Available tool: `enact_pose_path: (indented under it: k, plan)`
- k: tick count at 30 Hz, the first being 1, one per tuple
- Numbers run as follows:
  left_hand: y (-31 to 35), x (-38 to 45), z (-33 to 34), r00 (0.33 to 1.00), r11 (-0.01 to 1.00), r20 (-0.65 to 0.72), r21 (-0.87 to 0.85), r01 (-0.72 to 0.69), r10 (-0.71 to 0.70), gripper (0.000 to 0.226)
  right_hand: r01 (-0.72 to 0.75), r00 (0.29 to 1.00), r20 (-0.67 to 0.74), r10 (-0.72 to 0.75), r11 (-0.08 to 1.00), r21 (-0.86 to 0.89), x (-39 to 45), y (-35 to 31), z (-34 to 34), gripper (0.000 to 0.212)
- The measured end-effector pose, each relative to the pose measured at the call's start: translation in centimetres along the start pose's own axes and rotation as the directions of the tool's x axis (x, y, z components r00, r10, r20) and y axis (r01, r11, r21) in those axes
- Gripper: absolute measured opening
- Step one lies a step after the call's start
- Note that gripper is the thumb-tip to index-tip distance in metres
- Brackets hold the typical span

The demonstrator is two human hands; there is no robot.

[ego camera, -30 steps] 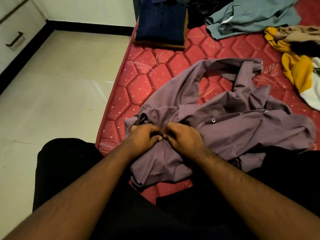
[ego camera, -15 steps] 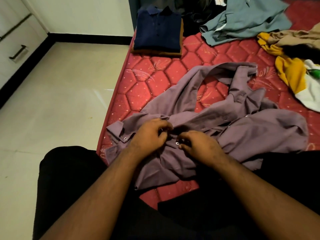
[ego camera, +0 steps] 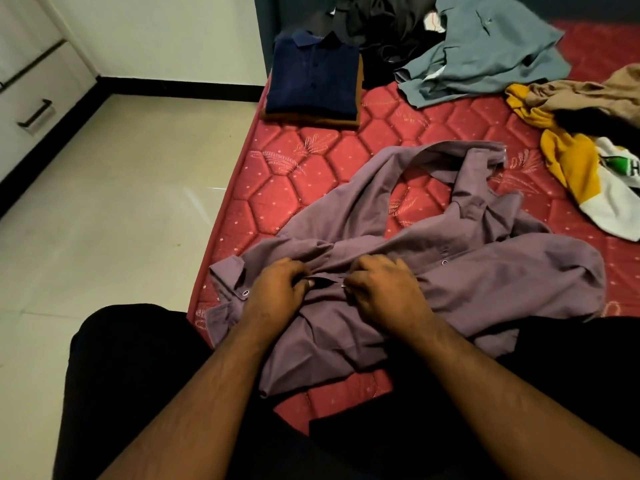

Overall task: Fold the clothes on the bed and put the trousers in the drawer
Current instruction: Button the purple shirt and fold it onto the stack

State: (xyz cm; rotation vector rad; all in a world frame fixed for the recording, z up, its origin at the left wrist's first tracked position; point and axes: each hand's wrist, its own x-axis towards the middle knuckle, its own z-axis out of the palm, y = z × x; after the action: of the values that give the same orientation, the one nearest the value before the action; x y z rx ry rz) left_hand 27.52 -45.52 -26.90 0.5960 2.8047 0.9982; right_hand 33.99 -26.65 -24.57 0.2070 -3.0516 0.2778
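Fingers of the left hand [ego camera: 277, 292] and right hand [ego camera: 384, 289] are curled tight, pinching the front placket of the mauve button-up shirt [ego camera: 502, 282], which lies crumpled on the near edge of the red quilted bed [ego camera: 311, 174], beside the person's lap

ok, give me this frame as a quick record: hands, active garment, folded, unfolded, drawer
left hand: pinching purple shirt front
right hand: pinching same shirt, close beside left
active garment: purple shirt, crumpled, near bed edge
folded: navy polo stacked on a brown garment, far left of bed
unfolded: grey-blue shirt, yellow-white top, dark pile at back
drawer: shut, across floor at left
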Motion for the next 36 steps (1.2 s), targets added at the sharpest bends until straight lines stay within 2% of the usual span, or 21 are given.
enact_pose_path:
  k: [2,5,7,9,11,15,17,20,26,29,30,31,32,34,36]
  plan:
    - [0.4,0.2,-0.5,0.999,0.998,-0.038,-0.053,-0.027,0.025,0.02,-0.005,0.994,-0.104,0.021,0.988,0.154,-0.1,0.2,-0.3,0.028]
    - [0.8,0.4,-1.1,0.988,0.99,0.073,-0.041,-0.134,0.137,0.025,0.016,0.989,-0.147,0.029,0.955,0.296,-0.3,0.1,-0.7,0.029]
    - [0.9,0.6,-1.0,0.967,0.979,0.182,0.073,-0.192,0.177,0.029,0.036,0.993,-0.122,0.001,0.952,0.304,-0.5,0.0,-0.6,0.029]
    - [1.5,0.8,-0.6,0.944,0.928,0.218,0.224,-0.297,0.25,0.031,0.048,0.992,-0.128,-0.007,0.947,0.316,-0.5,-0.1,-0.5,0.028]
    - [2.2,1.1,0.3,0.918,0.862,0.169,0.316,-0.396,0.36,0.035,0.046,0.992,-0.127,-0.003,0.941,0.335,-0.6,-0.1,-0.5,0.027]
    - [3.0,1.2,1.4,0.873,0.855,-0.033,0.222,-0.468,0.487,0.025,0.026,0.992,-0.122,0.015,0.947,0.32,-1.0,-0.1,-0.4,0.023]
    - [2.9,0.8,1.3,0.87,0.875,-0.103,0.11,-0.471,0.482,0.018,0.031,0.989,-0.148,0.017,0.949,0.315,-1.1,-0.1,-0.4,0.02]
    - [2.6,0.4,0.9,0.873,0.89,-0.193,0.0,-0.456,0.447,0.031,0.029,0.989,-0.147,0.027,0.93,0.366,-1.1,0.0,-0.6,0.021]
    - [2.0,0.4,1.4,0.857,0.89,-0.246,0.081,-0.448,0.453,0.022,0.042,0.992,-0.124,0.012,0.906,0.421,-0.8,0.2,-0.1,0.026]
    - [2.2,0.7,1.7,0.886,0.919,-0.245,0.129,-0.373,0.394,0.022,0.068,0.992,-0.128,-0.015,0.905,0.419,-0.7,0.6,0.2,0.028]
    - [2.4,0.8,1.7,0.91,0.941,-0.239,0.052,-0.335,0.338,0.021,0.069,0.99,-0.142,-0.008,0.9,0.431,-0.6,0.7,0.3,0.027]
    - [2.9,0.7,1.4,0.948,0.955,-0.208,-0.123,-0.271,0.242,0.018,0.074,0.987,-0.16,-0.001,0.889,0.452,-0.6,0.9,0.3,0.026]
    - [3.3,0.7,1.2,0.983,0.923,-0.138,-0.351,-0.159,0.117,0.011,0.082,0.984,-0.18,0.006,0.875,0.477,-0.6,1.0,0.3,0.025]
    - [4.0,0.5,0.8,0.994,0.73,0.096,-0.675,0.108,-0.058,0.008,0.106,0.976,-0.218,0.011,0.848,0.518,-0.6,1.2,0.2,0.023]
    - [3.6,0.5,0.4,0.967,0.601,0.231,-0.759,0.248,-0.107,0.012,0.133,0.969,-0.247,0.003,0.836,0.533,-0.5,1.3,0.1,0.019]
